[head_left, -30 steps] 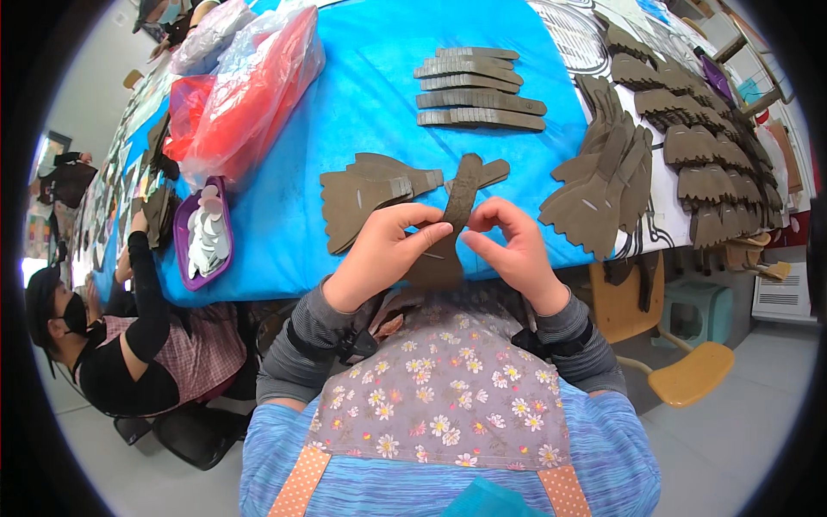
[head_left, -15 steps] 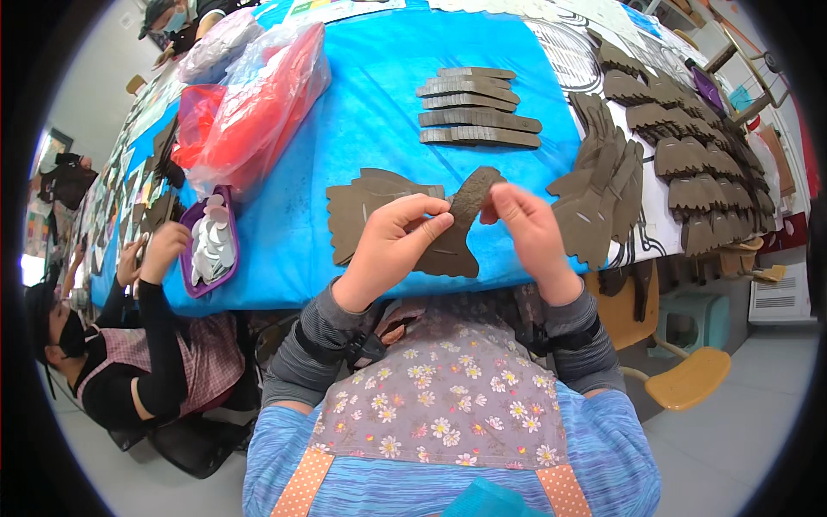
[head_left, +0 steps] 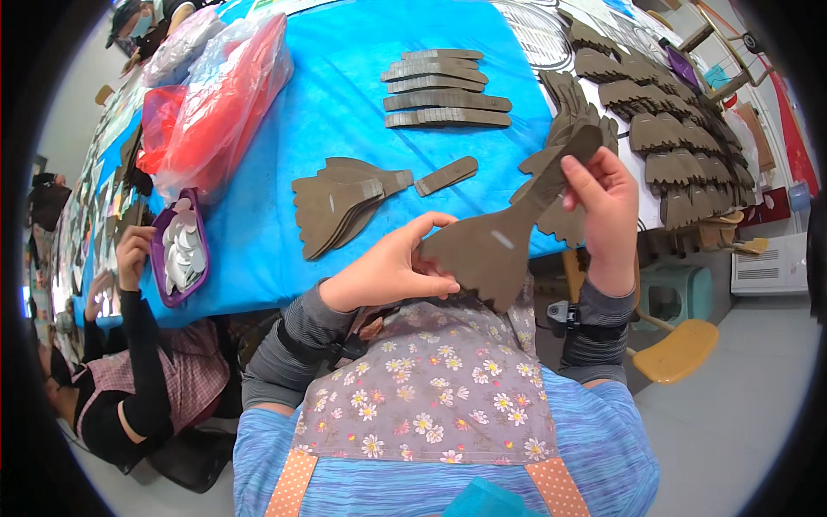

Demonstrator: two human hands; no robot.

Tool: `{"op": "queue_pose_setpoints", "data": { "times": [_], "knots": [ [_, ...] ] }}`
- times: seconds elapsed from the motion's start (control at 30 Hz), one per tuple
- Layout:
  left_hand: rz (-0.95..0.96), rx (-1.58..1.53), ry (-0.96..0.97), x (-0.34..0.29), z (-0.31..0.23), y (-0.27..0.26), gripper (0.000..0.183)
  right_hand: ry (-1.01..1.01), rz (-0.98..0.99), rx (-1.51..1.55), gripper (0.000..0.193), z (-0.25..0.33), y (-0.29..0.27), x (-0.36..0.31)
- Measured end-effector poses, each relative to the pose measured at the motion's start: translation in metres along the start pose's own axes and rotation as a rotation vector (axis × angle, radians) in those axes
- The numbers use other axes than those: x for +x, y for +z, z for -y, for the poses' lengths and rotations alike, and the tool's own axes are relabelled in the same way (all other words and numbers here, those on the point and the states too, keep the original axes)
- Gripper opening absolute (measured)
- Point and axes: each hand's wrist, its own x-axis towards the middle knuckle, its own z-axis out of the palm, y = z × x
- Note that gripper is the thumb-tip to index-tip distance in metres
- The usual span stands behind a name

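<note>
A dark brown fan-shaped foam cutout is held tilted above the table's front edge. My left hand grips its wide, scalloped end between thumb and fingers. My right hand pinches the rounded strip at its narrow end, thumb on top. Left of the cutout lies a fanned stack of similar brown foam pieces. A few short brown strips rest beside that stack's narrow tip. Just beyond my right hand is a pile of brown pieces with strips, partly hidden by the held one.
Rows of brown strips lie farther back on the blue table cover. More fan pieces fill the right side. At left are a red plastic bag, a purple tray of pale discs and a co-worker's hand. A yellow stool stands right.
The brown cutout has come up off the table, toward me and to the right. My right hand, earlier beside the strip's tip, now grips the strip. The view has shifted slightly.
</note>
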Motion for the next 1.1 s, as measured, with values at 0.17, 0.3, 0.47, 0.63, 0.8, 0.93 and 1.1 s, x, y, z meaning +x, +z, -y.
{"op": "queue_pose_setpoints", "data": {
  "times": [0.17,0.3,0.47,0.63,0.8,0.93,1.1],
  "knots": [
    [-0.179,0.455,0.105,-0.024,0.003,-0.018,0.063,-0.162,-0.208,-0.559,0.02,-0.049,-0.053,0.043],
    [-0.556,0.844,0.271,-0.041,0.014,-0.057,0.046,-0.515,-0.108,-0.981,0.026,-0.06,-0.011,0.042],
    [-0.708,1.294,0.365,-0.037,0.017,-0.088,0.041,-0.726,0.464,-0.852,0.024,-0.096,0.063,0.042],
    [-0.715,1.297,0.356,-0.037,0.017,-0.087,0.042,-0.62,0.567,-0.836,0.019,-0.097,0.076,0.046],
    [-0.743,1.315,0.356,-0.037,0.017,-0.086,0.042,-0.784,0.584,-0.896,0.01,-0.09,0.08,0.043],
    [-0.746,1.335,0.352,-0.041,0.019,-0.083,0.04,-0.734,0.634,-0.848,0.011,-0.084,0.078,0.032],
    [-0.7,1.31,0.299,-0.054,0.018,-0.074,0.039,-0.588,0.68,-0.712,0.011,-0.079,0.064,0.025]
  ]
}}
